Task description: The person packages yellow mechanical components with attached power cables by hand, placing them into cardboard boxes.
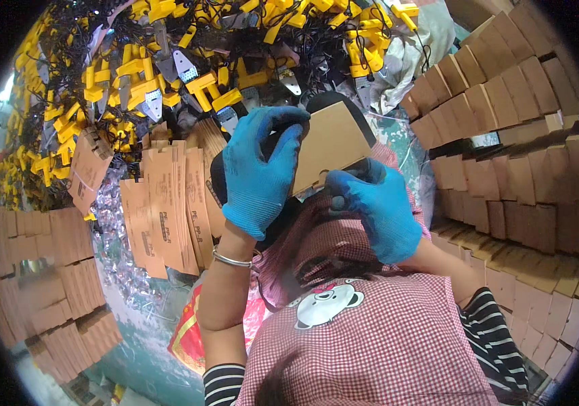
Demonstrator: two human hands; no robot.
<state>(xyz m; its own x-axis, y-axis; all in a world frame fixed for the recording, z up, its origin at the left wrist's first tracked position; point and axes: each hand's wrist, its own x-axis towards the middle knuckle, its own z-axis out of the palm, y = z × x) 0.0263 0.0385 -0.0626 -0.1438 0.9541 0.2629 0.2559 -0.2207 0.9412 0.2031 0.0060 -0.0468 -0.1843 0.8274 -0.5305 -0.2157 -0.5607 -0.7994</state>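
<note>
A plain brown cardboard box point(335, 139) is held up over my lap, a small notch showing at its lower edge. My left hand point(257, 169), in a blue knitted glove, is closed round the box's left side, thumb and fingers against it. My right hand point(379, 211), gloved the same way, has its fingers curled at the lower right edge of the box and pinches it there. The inside of the box is hidden. Beside my left forearm stands a row of flat folded cartons point(168, 203) with dark print.
Yellow-handled tools with black cords point(201, 88) are heaped at the far side. Stacked brown boxes point(513, 176) rise on the right, and more cartons point(39, 271) are piled at the left. Small clear plastic packets point(117, 230) lie on the left. A red bag point(191, 331) is near my left arm.
</note>
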